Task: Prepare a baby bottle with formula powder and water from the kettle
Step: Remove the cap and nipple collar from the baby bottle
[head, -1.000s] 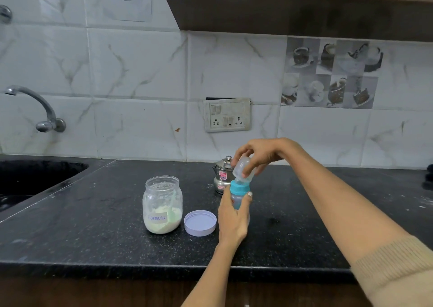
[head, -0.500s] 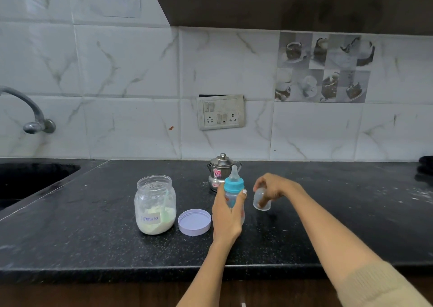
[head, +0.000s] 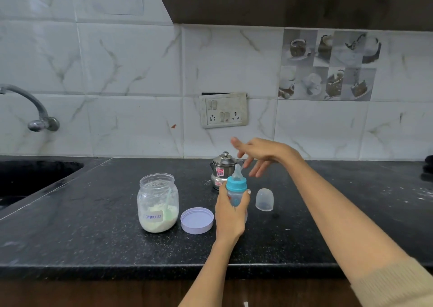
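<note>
The left hand [head: 229,215] is wrapped around the one bottle [head: 236,193], fingers closed on its clear body, holding it upright on or just above the counter [head: 93,236]; whether its base touches I cannot tell. The bottle carries one teal ring [head: 236,184] with one clear teat [head: 237,173] standing up from it. The right hand [head: 262,155] hangs in the air above and behind the bottle, fingers spread apart and holding nothing, its fingertips near the teat but not touching it.

Just right of the bottle stands one clear cap [head: 264,199], dome up, on the counter, apart from both hands. Just left of the left hand lies one lilac lid [head: 197,220], rim up. Left of that, one open jar [head: 158,206], labelled "Formula", holds pale powder at the bottom with what looks like one scoop leaning inside. Behind the bottle, close to the wall, sits one small steel kettle [head: 220,173] with its lid on.

Farther off: one socket plate [head: 223,110] on the tiles, one tap [head: 35,114] at the left above one dark sink [head: 28,177]
</note>
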Motion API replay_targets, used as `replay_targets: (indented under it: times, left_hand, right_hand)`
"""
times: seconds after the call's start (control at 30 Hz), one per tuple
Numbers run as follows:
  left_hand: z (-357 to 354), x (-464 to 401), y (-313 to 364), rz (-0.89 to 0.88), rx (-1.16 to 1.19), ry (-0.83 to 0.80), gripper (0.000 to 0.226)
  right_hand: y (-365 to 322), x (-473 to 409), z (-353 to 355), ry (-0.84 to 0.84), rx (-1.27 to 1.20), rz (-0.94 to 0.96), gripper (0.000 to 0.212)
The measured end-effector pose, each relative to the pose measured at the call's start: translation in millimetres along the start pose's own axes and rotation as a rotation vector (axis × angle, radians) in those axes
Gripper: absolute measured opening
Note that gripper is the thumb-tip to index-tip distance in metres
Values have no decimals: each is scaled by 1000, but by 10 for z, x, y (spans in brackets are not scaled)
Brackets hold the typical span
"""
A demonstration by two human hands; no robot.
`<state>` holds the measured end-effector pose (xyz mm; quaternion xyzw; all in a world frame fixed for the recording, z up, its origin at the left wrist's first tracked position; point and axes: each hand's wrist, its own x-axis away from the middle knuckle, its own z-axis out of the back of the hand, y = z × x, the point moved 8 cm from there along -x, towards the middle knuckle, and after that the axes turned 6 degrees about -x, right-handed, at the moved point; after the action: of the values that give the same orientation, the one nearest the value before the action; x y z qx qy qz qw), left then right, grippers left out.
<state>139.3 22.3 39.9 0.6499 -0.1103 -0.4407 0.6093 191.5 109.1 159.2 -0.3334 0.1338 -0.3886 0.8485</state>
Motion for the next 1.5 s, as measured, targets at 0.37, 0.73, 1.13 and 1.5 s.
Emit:
replay_targets:
  times: [0.37,0.73,1.13,1.5]
  left_hand:
    - [24,33,47,4,-7,20,29]
    - [10,28,25,23,-1,12,37]
    - [27,49,59,19,27,6,37]
    - [29,52,58,38,4,16,43]
  right_hand:
    - [-217,78,-300,-176,409,-9,47]
    - [-492,137,-95,-132,525,269,41]
    - [436,441,220,-58,446,65,43]
    - [1002,366,-239,-148,444,-8,40]
